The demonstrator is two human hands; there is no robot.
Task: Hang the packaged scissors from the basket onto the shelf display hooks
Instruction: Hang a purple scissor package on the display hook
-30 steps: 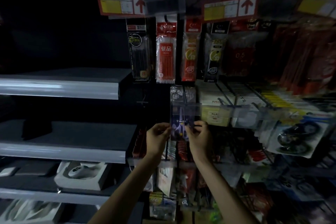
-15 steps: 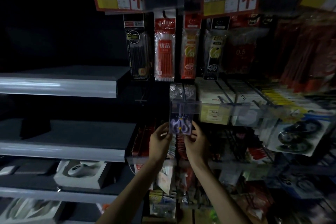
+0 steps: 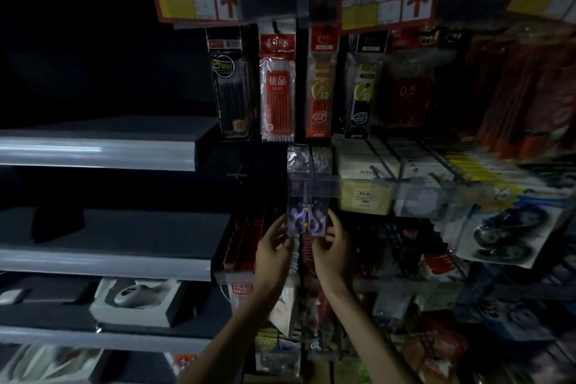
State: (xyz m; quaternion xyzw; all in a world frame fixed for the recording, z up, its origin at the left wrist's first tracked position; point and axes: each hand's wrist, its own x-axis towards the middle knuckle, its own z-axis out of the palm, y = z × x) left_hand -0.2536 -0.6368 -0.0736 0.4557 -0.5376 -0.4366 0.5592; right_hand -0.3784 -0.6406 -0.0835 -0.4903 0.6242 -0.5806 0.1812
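Observation:
A packaged pair of purple-handled scissors hangs upright in the middle of the dim display, its top hidden behind a clear label strip. My left hand holds the pack's lower left edge with its fingertips. My right hand pinches the lower right edge. The hook itself is hidden behind the strip. No basket is in view.
Pen refill packs hang above, under red price tags. Boxed goods and a correction tape pack fill the right. Grey shelves stand at the left, one with a white boxed item.
The scissors pack has gone up and farther back behind the clear strip, and both hands have slid down from its middle to its lower edges.

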